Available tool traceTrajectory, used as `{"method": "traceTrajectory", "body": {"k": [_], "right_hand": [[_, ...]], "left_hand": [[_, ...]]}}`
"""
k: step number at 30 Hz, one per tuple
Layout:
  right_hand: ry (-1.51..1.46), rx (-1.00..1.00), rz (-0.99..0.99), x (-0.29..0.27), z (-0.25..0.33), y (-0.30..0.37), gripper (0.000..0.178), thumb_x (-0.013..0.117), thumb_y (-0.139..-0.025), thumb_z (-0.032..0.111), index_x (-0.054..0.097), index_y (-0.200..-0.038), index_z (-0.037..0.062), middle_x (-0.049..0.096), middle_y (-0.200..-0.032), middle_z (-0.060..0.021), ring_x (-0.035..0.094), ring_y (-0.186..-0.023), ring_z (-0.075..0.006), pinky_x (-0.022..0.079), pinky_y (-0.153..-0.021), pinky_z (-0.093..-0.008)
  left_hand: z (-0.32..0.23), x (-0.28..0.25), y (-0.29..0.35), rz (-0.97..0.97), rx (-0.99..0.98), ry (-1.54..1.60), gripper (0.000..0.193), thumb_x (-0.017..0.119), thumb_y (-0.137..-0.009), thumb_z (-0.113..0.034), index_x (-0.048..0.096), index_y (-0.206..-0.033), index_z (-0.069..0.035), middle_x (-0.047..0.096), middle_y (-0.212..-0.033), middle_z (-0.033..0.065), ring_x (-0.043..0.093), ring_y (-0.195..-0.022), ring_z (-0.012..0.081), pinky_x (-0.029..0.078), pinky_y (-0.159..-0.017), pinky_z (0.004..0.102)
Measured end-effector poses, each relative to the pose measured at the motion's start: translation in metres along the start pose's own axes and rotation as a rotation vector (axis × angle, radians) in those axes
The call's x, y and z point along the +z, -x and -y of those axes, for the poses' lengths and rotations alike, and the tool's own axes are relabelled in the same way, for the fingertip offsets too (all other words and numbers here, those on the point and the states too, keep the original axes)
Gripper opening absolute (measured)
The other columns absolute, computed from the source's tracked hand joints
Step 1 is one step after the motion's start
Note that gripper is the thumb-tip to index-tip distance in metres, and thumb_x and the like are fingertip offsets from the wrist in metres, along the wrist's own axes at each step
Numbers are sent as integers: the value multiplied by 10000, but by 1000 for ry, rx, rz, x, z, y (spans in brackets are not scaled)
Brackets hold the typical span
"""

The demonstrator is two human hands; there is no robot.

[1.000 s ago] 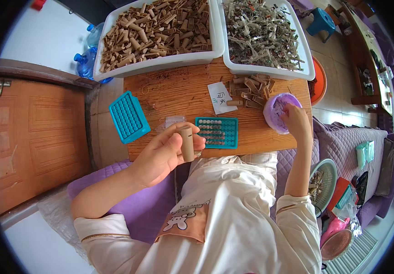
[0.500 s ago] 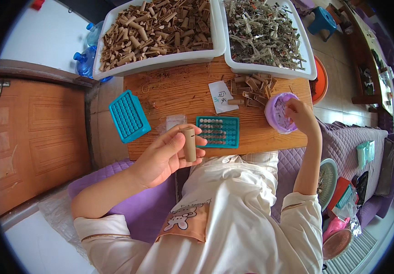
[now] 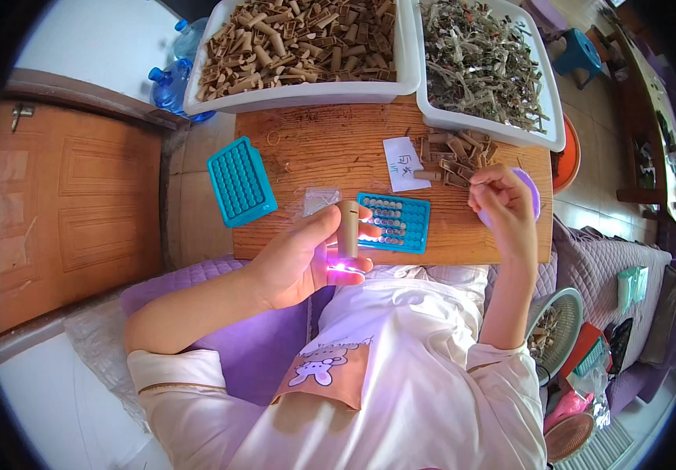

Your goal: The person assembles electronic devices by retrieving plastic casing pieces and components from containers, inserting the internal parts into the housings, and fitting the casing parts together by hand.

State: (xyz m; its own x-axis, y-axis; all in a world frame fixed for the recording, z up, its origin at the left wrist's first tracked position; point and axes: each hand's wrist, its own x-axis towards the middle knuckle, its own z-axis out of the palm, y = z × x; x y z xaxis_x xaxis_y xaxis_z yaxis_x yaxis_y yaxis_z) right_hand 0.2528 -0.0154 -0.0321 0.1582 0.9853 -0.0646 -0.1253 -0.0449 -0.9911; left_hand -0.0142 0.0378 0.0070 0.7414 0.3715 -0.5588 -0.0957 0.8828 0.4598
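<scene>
My left hand [image 3: 291,262] is closed around a brown cylinder [image 3: 349,229] with a small slot near its top, held upright. A bright purplish-white glow shows at the cylinder's lower end, between my fingers. My right hand [image 3: 506,204] is raised in front of the purple bowl [image 3: 537,196], thumb and fingertips pinched together; what they hold, if anything, is too small to make out. Just beyond my left fingers lies a teal tray [image 3: 416,225] of round pockets, partly filled with small round silvery pieces. The bowl's contents are hidden behind my right hand.
At the table's far side stand a white bin [image 3: 299,98] of brown pieces and another white bin [image 3: 494,129] of shredded grey strips. Loose brown pieces [image 3: 463,149] lie beside a white paper card [image 3: 398,153]. A second teal tray [image 3: 241,184] is at the left edge.
My right hand has come out of the purple bowl and moved left toward the cylinder. A bright glow has appeared at the cylinder's lower end. The whole view has shifted slightly.
</scene>
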Motion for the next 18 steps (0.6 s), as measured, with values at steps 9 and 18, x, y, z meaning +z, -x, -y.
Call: {"method": "traceTrajectory", "body": {"k": [9, 18], "right_hand": [[361, -369, 88, 83, 6, 6, 212, 546, -660, -85, 613, -820, 37, 501, -740, -68, 511, -670, -177, 412, -568, -251], [426, -596, 172, 95, 22, 10, 348, 595, -628, -59, 512, -953, 35, 510, -673, -70, 537, -594, -195, 437, -501, -283]], "left_hand": [[2, -2, 3, -21, -11, -50, 401, 410, -852, -399, 443, -1112, -96, 532, -1026, 58, 571, -722, 139, 490, -635, 254], [1, 1, 10, 30, -53, -107, 399, 400, -862, -389, 433, -1130, -95, 566, -995, 59, 555, -665, 100, 453, -577, 207]]}}
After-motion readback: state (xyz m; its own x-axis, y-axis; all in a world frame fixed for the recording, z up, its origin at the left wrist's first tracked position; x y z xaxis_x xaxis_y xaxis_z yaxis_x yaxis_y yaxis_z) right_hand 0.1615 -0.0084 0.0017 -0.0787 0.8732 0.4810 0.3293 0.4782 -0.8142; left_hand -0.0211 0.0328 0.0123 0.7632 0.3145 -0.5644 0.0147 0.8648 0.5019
